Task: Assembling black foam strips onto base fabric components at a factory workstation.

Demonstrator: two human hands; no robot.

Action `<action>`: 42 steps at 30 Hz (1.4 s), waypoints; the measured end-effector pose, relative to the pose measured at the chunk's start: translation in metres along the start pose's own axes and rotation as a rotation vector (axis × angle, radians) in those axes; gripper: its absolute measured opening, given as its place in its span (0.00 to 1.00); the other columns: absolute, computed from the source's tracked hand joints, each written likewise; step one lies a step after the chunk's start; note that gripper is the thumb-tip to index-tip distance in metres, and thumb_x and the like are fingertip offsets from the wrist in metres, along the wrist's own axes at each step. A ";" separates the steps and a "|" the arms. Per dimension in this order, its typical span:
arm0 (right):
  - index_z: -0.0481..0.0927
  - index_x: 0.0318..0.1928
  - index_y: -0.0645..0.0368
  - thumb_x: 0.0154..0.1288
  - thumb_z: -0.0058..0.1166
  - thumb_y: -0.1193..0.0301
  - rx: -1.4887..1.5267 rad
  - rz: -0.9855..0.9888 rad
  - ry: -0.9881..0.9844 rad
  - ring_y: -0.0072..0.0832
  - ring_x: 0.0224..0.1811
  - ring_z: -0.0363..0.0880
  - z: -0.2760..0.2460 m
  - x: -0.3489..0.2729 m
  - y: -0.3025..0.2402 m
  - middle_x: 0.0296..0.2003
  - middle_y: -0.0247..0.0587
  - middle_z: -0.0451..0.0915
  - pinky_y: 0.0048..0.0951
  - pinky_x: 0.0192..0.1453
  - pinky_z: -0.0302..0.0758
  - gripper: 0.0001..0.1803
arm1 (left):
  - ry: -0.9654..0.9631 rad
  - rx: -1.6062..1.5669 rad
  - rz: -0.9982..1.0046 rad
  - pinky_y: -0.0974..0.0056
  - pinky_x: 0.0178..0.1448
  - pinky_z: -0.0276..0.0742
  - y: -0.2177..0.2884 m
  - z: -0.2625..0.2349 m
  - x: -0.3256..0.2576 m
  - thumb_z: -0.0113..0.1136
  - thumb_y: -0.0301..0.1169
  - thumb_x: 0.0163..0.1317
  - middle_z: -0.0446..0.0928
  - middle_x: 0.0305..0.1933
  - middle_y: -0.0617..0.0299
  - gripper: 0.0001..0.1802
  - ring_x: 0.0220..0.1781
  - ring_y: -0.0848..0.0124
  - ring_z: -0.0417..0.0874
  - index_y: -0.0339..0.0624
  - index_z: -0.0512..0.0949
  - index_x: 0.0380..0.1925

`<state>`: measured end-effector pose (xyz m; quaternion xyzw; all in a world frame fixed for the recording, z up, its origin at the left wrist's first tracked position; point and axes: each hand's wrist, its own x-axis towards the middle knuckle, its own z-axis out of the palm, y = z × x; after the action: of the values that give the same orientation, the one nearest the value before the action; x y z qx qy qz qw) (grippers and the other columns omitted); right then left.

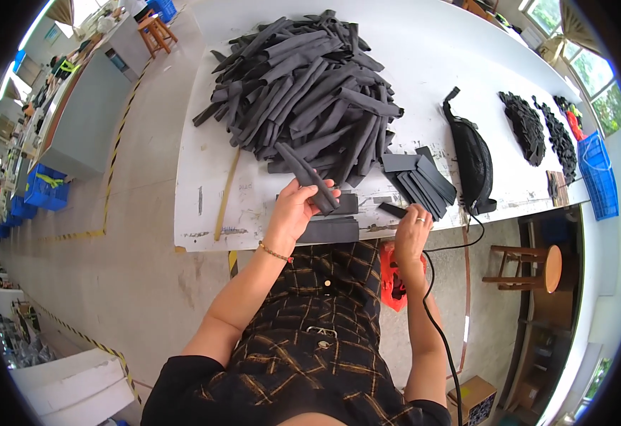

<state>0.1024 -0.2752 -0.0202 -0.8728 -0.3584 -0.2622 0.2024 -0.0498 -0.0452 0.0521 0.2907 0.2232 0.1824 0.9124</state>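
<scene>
My left hand [295, 207] is closed round a dark grey fabric sleeve [298, 169], held tilted above the table's near edge. Between the fingertips of my right hand [414, 228] is a thin black flat piece [392, 209]; its other end is hidden under the fingers. Just beyond that hand lies a fanned stack of dark rectangular pieces [420, 186]. Below my left hand, flat dark pieces [330, 231] rest along the table edge. A large heap of similar grey sleeves [303, 92] covers the table's far middle.
On the white table [424, 50] are a yellowish stick [227, 195] at left, a black waist bag [471, 160] at right, and two dark heaps [524, 128] farther right. A black cable [435, 312] runs past my right arm. A wooden stool [527, 268] stands right; a red bag [393, 284] hangs below.
</scene>
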 end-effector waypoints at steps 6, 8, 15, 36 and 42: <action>0.69 0.46 0.66 0.66 0.45 0.81 0.616 0.266 -0.091 0.50 0.42 0.71 -0.047 0.035 -0.055 0.40 0.55 0.73 0.41 0.50 0.68 0.09 | 0.015 0.022 0.039 0.56 0.54 0.84 0.007 -0.003 0.001 0.59 0.23 0.65 0.79 0.47 0.53 0.13 0.50 0.57 0.84 0.39 0.74 0.49; 0.69 0.44 0.65 0.62 0.59 0.75 0.765 0.296 -0.183 0.48 0.40 0.70 -0.063 0.031 -0.084 0.39 0.53 0.70 0.39 0.49 0.69 0.15 | 0.036 0.029 0.062 0.56 0.53 0.84 0.009 -0.004 0.001 0.59 0.24 0.65 0.80 0.46 0.53 0.11 0.49 0.58 0.84 0.38 0.74 0.47; 0.72 0.58 0.58 0.58 0.63 0.75 0.619 -0.013 -0.197 0.45 0.42 0.73 -0.086 0.025 -0.111 0.42 0.49 0.76 0.43 0.49 0.69 0.27 | 0.121 0.040 0.069 0.56 0.49 0.85 0.012 0.001 0.003 0.62 0.25 0.63 0.80 0.43 0.54 0.11 0.46 0.58 0.85 0.36 0.74 0.43; 0.83 0.46 0.53 0.51 0.58 0.80 0.298 -0.266 -0.079 0.31 0.37 0.74 -0.089 0.042 -0.113 0.35 0.32 0.76 0.35 0.45 0.65 0.19 | 0.175 0.057 0.031 0.57 0.41 0.86 0.011 -0.001 0.002 0.66 0.25 0.59 0.79 0.41 0.56 0.16 0.38 0.63 0.85 0.36 0.72 0.45; 0.83 0.47 0.52 0.51 0.58 0.81 0.266 -0.271 -0.074 0.32 0.37 0.74 -0.088 0.048 -0.112 0.35 0.32 0.76 0.35 0.45 0.66 0.20 | 0.174 0.121 0.061 0.55 0.37 0.88 0.010 0.004 -0.003 0.67 0.24 0.57 0.79 0.40 0.54 0.19 0.35 0.61 0.86 0.35 0.70 0.45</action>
<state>0.0215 -0.2241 0.0959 -0.7911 -0.5114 -0.2052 0.2656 -0.0522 -0.0411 0.0622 0.3351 0.3033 0.2208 0.8643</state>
